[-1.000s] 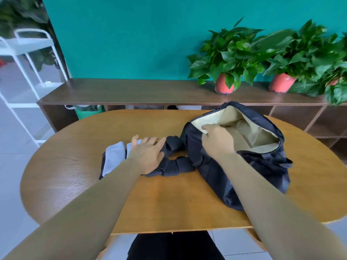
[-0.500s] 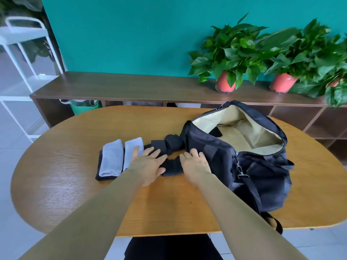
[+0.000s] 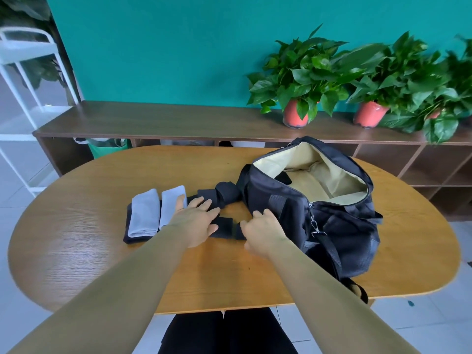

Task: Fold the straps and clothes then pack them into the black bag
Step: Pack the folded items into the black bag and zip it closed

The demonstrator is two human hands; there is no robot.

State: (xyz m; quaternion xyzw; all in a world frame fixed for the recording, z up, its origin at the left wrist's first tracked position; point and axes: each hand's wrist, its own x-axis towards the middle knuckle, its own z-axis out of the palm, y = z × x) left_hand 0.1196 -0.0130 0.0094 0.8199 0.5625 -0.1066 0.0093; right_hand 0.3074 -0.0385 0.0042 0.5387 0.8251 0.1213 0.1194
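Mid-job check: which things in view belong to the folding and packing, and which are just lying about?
Job: open black bag; flat black strap, touched by left hand and right hand; rolled black straps; two folded grey cloths.
Lying about: potted plants; wooden shelf; white rack; green bag under the shelf.

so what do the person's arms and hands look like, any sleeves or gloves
The left arm and right arm are bare as far as the view shows, with no sleeves in sight. The left hand and right hand are ungloved, with no watch, ring or wristband visible.
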